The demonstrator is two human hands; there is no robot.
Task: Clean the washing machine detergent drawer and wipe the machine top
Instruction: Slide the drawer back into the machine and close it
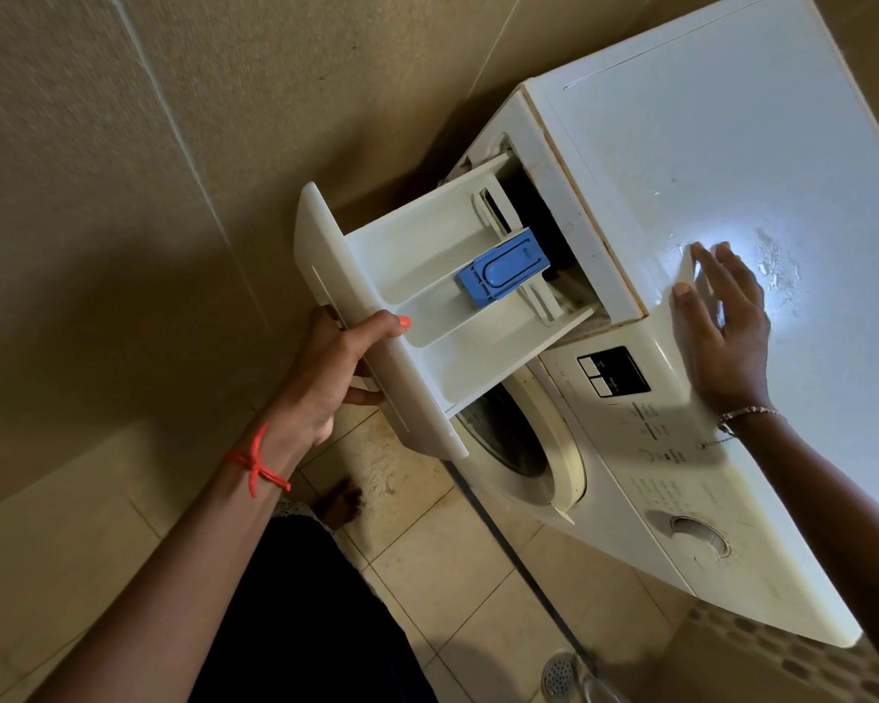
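The white detergent drawer (427,276) stands pulled far out of the washing machine's front, its compartments open to view, with a blue softener insert (503,268) in the middle one. My left hand (341,378) grips the drawer's front panel, thumb over its top edge and fingers under it. My right hand (721,322) lies flat with straight fingers on the front edge of the white machine top (757,144). Wet, shiny patches sit on the top just beyond my fingers.
The control panel (630,398) with a dark display and a round dial (699,535) runs below my right hand. The round door (523,438) sits under the drawer. A tiled wall stands close on the left; a floor drain (559,674) is near the bottom.
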